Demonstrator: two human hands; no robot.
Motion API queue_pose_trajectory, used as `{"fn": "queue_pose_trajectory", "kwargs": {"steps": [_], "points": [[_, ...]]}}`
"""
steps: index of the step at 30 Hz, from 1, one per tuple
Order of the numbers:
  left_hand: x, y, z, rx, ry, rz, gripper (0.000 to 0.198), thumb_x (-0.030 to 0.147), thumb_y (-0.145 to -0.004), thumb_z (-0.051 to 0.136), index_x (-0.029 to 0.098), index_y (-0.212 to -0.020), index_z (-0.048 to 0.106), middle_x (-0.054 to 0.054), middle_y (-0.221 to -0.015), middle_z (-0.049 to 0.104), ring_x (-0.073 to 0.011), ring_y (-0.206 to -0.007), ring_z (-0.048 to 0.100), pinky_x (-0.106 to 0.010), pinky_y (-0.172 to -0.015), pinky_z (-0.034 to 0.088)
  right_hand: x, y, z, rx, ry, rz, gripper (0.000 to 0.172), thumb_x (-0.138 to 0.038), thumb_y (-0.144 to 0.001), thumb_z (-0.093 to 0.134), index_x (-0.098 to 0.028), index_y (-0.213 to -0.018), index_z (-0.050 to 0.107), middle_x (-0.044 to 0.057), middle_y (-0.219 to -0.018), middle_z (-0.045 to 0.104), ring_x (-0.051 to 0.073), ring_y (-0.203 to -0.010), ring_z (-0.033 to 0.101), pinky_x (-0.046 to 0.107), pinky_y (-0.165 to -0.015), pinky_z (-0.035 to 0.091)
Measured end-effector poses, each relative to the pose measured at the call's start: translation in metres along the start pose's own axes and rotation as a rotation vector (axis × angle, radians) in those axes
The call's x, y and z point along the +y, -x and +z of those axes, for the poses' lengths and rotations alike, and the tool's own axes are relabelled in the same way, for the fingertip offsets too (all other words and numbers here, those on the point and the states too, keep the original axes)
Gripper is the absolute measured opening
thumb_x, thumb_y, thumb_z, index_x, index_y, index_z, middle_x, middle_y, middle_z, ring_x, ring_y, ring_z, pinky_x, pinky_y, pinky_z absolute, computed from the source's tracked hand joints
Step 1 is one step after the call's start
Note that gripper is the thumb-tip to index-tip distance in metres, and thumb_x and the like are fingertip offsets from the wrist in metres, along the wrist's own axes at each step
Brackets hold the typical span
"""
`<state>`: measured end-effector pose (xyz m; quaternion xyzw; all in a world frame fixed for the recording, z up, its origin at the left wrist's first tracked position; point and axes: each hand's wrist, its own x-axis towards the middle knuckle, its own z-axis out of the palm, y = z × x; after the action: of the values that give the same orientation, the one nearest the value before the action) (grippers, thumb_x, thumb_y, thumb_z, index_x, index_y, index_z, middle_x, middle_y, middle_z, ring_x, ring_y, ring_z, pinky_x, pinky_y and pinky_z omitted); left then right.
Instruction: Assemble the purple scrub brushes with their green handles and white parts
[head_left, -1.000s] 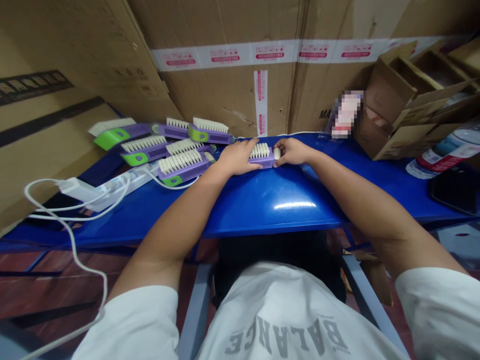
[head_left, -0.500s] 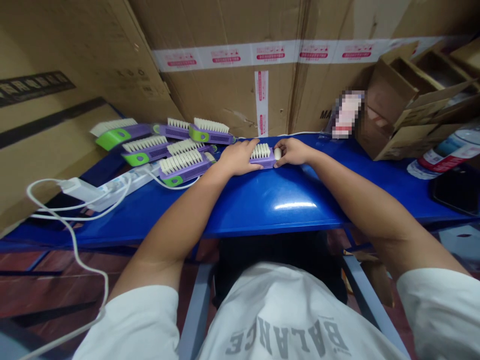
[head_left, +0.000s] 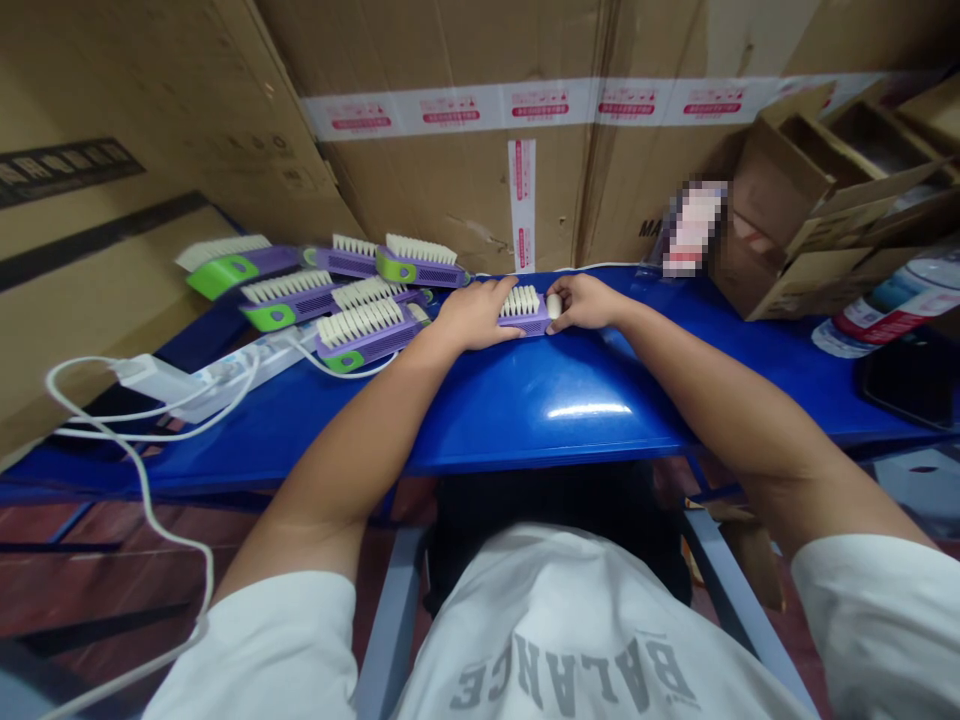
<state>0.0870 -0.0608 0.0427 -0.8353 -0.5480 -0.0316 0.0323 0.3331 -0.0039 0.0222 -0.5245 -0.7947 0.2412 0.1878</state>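
**Hold, center of frame.** Left hand [head_left: 476,315]: palm down, fingers closed over the left end of the held brush [head_left: 526,324]. Held brush: purple body, white bristles up, flat on the table, near the far edge. Right hand [head_left: 586,303]: fingers curled in a tight pinch at the brush's right end, around a small white plug [head_left: 554,306]. Plug seated or loose: cannot tell, with the fingers partly covering the joint.

**Good practice.** Keep the brush body flat on the surface. Apply even pressure from both sides. Keep fingertips off the bristles. Keep the plug in line with the brush body.

**Surface.** Blue glossy table [head_left: 525,400], with a bright glare near the front edge. At left of frame, a white cable [head_left: 142,490], a charger [head_left: 146,377] and a power strip [head_left: 232,375]. Just left of the hands, a cluster of about six loose brushes [head_left: 291,305], purple with green ends. At right of frame, a plastic bottle [head_left: 892,310] and a dark phone [head_left: 907,380].

**Room.** Along the back, large cartons with printed white tape [head_left: 450,110]. At upper right, a blurred pack [head_left: 694,228] and an open carton [head_left: 817,220]. Below the table, a red-brown floor [head_left: 60,560].
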Motion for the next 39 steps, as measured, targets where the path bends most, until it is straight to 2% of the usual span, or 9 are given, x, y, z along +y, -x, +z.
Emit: {"fn": "queue_pose_trajectory", "kwargs": {"steps": [6, 14, 21, 39], "points": [[0.000, 0.000, 0.000, -0.004, -0.006, 0.000, 0.101, 0.059, -0.103, 0.082, 0.021, -0.186, 0.037, -0.021, -0.176, 0.063, -0.0443, -0.157, 0.065, -0.049, -0.127, 0.053, -0.001, 0.000, 0.000, 0.009, 0.009, -0.011, 0.067, -0.013, -0.068, 0.106, -0.014, -0.131, 0.084, 0.006, -0.104, 0.087, 0.027, -0.095, 0.082, 0.041, -0.095, 0.071], [-0.001, -0.001, 0.001, 0.002, -0.015, -0.001, 0.099, 0.059, -0.104, 0.082, 0.023, -0.185, 0.038, -0.019, -0.176, 0.063, -0.0418, -0.158, 0.065, -0.046, -0.127, 0.052, -0.005, 0.001, 0.000, 0.010, 0.031, -0.001, 0.070, -0.012, -0.070, 0.107, -0.009, -0.135, 0.083, 0.007, -0.103, 0.086, 0.027, -0.093, 0.081, 0.040, -0.094, 0.069], [0.000, -0.001, 0.000, -0.004, -0.023, 0.000, 0.098, 0.057, -0.104, 0.083, 0.021, -0.185, 0.040, -0.020, -0.176, 0.064, -0.0431, -0.157, 0.065, -0.049, -0.126, 0.054, -0.002, 0.000, 0.001, 0.002, 0.032, -0.022, 0.068, -0.016, -0.067, 0.107, -0.014, -0.131, 0.085, 0.007, -0.104, 0.086, 0.030, -0.096, 0.082, 0.044, -0.097, 0.069], [0.000, 0.000, -0.001, -0.005, -0.019, -0.007, 0.097, 0.056, -0.104, 0.082, 0.022, -0.185, 0.040, -0.020, -0.175, 0.064, -0.0420, -0.158, 0.065, -0.048, -0.127, 0.054, 0.004, -0.004, 0.004, 0.019, 0.001, -0.037, 0.064, -0.015, -0.066, 0.108, -0.015, -0.126, 0.087, 0.008, -0.108, 0.088, 0.030, -0.099, 0.084, 0.044, -0.100, 0.070]]}}
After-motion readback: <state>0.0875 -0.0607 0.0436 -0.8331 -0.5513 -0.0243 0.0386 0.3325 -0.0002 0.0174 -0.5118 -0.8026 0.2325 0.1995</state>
